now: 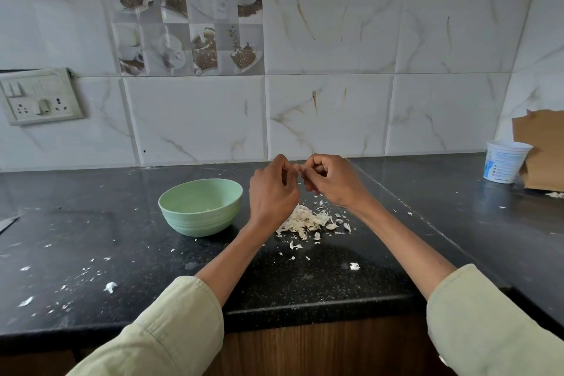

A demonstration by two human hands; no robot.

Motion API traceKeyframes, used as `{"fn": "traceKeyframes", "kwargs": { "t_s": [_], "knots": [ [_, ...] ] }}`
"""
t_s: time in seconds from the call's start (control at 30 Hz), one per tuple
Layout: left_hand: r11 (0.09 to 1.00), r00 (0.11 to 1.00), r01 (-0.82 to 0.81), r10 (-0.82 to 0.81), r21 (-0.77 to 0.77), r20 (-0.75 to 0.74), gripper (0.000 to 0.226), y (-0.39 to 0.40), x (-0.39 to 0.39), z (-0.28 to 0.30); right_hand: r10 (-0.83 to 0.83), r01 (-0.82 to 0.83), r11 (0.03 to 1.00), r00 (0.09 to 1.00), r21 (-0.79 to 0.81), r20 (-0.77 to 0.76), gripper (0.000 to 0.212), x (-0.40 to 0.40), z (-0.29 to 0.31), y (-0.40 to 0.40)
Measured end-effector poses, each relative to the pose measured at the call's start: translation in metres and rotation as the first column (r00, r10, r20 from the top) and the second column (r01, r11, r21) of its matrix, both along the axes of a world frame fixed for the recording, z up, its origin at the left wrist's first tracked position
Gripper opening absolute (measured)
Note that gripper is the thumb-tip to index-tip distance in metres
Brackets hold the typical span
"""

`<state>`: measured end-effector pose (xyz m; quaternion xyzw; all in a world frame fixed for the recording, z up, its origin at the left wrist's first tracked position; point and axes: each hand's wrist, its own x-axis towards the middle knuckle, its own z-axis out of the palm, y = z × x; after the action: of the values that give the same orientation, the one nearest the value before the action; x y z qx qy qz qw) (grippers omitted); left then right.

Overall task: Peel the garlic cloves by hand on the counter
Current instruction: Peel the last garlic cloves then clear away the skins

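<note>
Above the black counter [305, 281] my left hand [272, 192] and my right hand [331, 181] meet fingertip to fingertip. Between them they pinch a small pale garlic clove [297, 168], mostly hidden by the fingers. Right below the hands lies a heap of white garlic skins [308, 221], with a loose clove [332, 226] at its right edge. A light green bowl [171, 203] stands to the left of the hands; only a small pale bit shows at its bottom.
Skin flakes are scattered over the counter's left and front parts. A white plastic cup [505, 163] and a piece of brown cardboard [540, 156] stand at the far right by the wall. A switch socket [41, 96] is on the tiled wall at left. The counter's front edge runs below my forearms.
</note>
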<state>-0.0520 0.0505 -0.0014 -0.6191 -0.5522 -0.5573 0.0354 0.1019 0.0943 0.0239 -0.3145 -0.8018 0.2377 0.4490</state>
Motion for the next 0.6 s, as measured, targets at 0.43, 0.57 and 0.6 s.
{"fn": "traceKeyframes", "kwargs": {
  "t_s": [0.43,0.57,0.6],
  "knots": [
    [0.998,0.98,0.057,-0.051,-0.028,0.191,0.016,-0.002,0.0,0.001,0.207,-0.215,0.967,0.976,-0.134,-0.07,0.021,-0.006,-0.001,-0.004],
    [0.972,0.86,0.229,-0.176,-0.053,0.478,0.019,0.0,-0.006,0.002,0.191,-0.18,0.977,0.978,-0.114,0.088,0.019,-0.001,-0.005,0.002],
    [0.96,0.819,0.278,-0.215,-0.041,0.533,0.02,0.001,-0.007,0.002,0.193,-0.176,0.976,0.971,-0.125,0.139,0.017,0.002,-0.005,0.003]
  ]
}}
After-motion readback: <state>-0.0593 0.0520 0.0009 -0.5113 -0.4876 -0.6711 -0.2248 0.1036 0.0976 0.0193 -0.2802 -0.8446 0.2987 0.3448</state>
